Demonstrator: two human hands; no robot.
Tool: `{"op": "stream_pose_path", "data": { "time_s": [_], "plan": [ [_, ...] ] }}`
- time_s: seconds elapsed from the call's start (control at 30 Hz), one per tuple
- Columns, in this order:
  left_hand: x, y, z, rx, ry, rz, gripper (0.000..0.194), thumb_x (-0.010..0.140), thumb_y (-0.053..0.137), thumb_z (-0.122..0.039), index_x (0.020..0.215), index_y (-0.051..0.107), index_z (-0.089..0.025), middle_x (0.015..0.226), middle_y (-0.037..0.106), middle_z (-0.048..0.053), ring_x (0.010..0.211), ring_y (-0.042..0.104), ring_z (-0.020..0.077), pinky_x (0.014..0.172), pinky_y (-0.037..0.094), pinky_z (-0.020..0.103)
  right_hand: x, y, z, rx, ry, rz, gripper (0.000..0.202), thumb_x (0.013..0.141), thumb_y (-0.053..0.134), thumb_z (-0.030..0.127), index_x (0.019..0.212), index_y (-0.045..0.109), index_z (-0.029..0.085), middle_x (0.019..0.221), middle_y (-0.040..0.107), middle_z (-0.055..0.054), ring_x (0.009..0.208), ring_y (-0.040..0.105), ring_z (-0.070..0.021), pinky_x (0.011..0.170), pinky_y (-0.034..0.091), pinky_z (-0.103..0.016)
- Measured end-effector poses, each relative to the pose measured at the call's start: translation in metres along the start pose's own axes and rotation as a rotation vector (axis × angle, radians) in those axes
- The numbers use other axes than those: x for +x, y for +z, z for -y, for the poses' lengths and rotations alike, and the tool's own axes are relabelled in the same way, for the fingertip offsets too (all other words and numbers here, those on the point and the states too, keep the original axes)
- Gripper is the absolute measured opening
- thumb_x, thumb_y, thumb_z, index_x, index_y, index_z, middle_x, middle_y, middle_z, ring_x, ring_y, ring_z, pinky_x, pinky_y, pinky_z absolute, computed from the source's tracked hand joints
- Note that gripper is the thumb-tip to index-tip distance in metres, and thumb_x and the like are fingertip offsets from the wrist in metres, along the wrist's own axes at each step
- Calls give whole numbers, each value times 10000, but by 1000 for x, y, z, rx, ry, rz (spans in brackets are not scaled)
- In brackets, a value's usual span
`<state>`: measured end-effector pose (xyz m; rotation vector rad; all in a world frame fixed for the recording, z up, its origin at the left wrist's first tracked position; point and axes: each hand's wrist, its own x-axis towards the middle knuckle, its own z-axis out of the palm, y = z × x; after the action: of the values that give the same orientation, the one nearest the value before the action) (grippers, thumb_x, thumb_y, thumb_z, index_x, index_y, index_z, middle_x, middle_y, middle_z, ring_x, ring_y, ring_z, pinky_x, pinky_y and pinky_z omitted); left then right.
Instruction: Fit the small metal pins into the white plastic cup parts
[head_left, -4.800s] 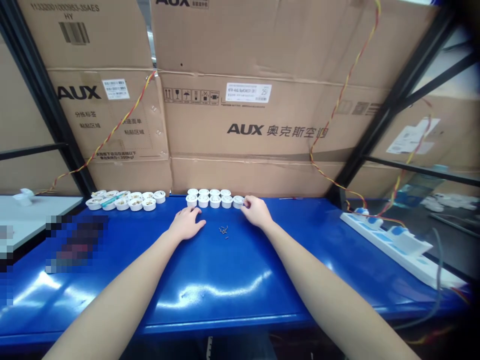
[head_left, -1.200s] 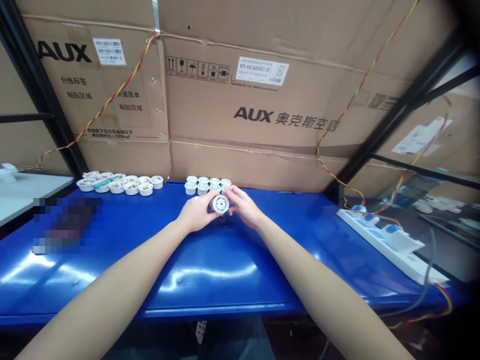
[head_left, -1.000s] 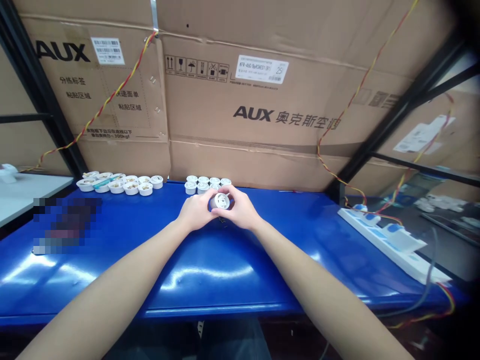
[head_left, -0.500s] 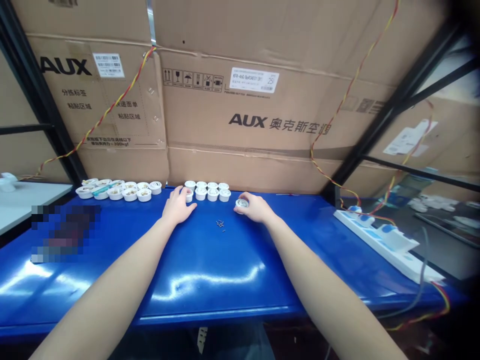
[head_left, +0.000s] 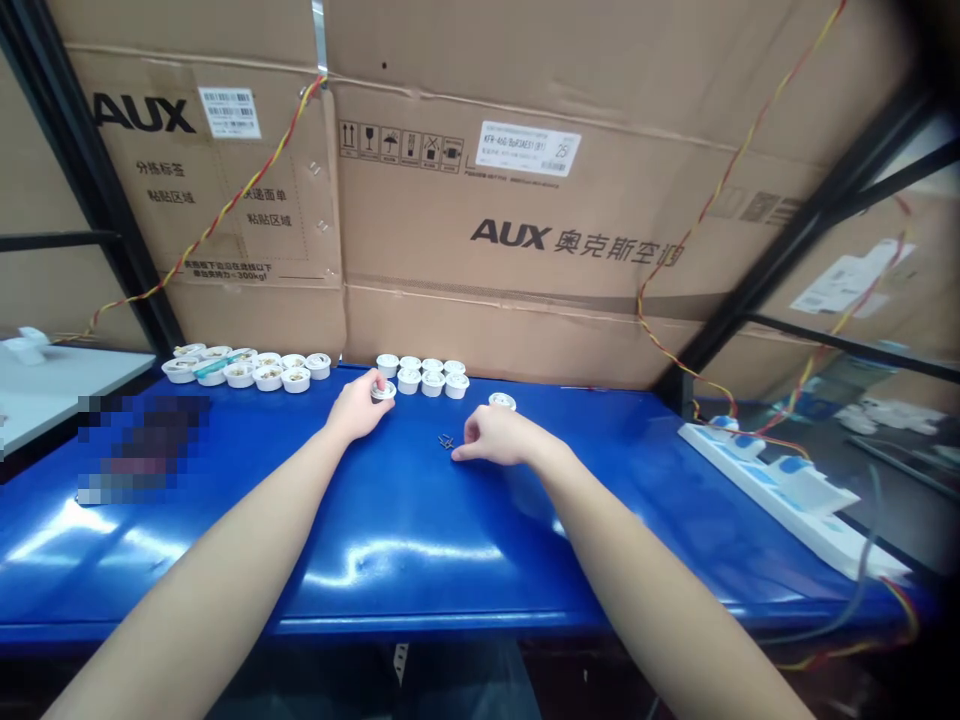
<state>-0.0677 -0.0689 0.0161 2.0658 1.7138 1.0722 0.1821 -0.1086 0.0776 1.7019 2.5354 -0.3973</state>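
Note:
My left hand (head_left: 361, 405) is closed around a small round white cup (head_left: 383, 391) at the front left of a cluster of similar white cups (head_left: 432, 380). My right hand (head_left: 495, 436) is lowered over the blue tabletop, thumb stretched out and apart from the curled index finger, with nothing visible between them. Just left of those fingertips lies a small pile of dark screws (head_left: 445, 441). Behind the right hand stands another white cup (head_left: 502, 401), partly covered by the hand; what it contains is too small to make out.
At the back left, several white cups (head_left: 268, 377) hold small brownish parts, with a teal strip (head_left: 219, 364) across some. A blurred-out object (head_left: 146, 448) lies in front. To the right is a white power strip (head_left: 795, 500) with plugs. Cardboard boxes (head_left: 525, 300) back the blue table (head_left: 405, 520).
My right hand has let go of its white cup, leaving it on the table, and has moved left and nearer to the screws. My left hand stays at its cup. The view has shifted slightly.

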Motion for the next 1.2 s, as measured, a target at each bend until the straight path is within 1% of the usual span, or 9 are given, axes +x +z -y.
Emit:
{"op": "stream_pose_path", "data": {
  "time_s": [0.1,0.23,0.4,0.5,0.73,0.83,0.97,1.07,1.2],
  "plan": [
    [0,0,-1,3,16,7,190,750,633,-305,783,460,-235,824,646,-18,725,573,173,642,374,265,1,2,3,-25,-9,-6,347,700,697,546,712,703,199,715,702,-53,669,625,-195,548,387,-268],
    [1,1,-1,9,24,9,173,750,627,-299,790,472,-234,831,638,-15,728,564,173,632,367,267,1,2,1,-9,-70,5,223,695,719,428,749,726,211,755,721,-37,701,637,-187,581,410,-253],
    [1,1,0,-3,39,16,163,751,622,-296,809,483,-232,841,631,-12,726,556,168,638,372,267,3,3,-7,50,-263,-19,143,715,708,287,840,750,233,800,739,-2,728,650,-165,641,433,-231],
    [1,0,-1,0,40,13,158,756,617,-295,807,482,-232,842,631,-10,724,557,171,634,371,270,4,5,-8,84,-334,-43,106,735,686,249,812,757,238,818,747,5,742,660,-168,668,446,-235],
    [0,0,-2,10,32,40,167,761,633,-302,857,509,-244,790,637,-15,713,584,182,623,374,268,6,9,-7,112,-350,-16,108,739,666,210,774,764,236,794,751,7,707,668,-167,667,459,-243],
    [-1,0,-2,14,24,33,201,756,648,-316,892,515,-250,757,631,-23,681,582,183,606,368,268,7,9,-10,140,-352,-16,113,733,674,227,792,770,243,817,756,10,742,678,-170,682,467,-238],
    [-2,-1,-3,12,28,47,199,753,648,-326,883,519,-247,753,635,-22,672,583,185,606,369,270,8,9,-12,172,-334,-2,111,725,690,256,792,778,239,822,758,6,765,683,-179,698,473,-240],
    [-2,-1,-4,10,39,48,192,753,638,-324,877,513,-247,760,635,-20,670,580,184,609,370,272,8,8,-11,155,-335,7,107,740,674,249,783,770,229,812,753,0,739,671,-174,678,460,-243],
    [-3,0,-5,25,75,56,205,754,632,-303,900,497,-249,800,638,-15,701,584,190,621,376,276,5,7,-8,72,-399,18,101,786,636,227,776,735,216,788,735,-8,692,635,-159,654,425,-246]
  ]
}}
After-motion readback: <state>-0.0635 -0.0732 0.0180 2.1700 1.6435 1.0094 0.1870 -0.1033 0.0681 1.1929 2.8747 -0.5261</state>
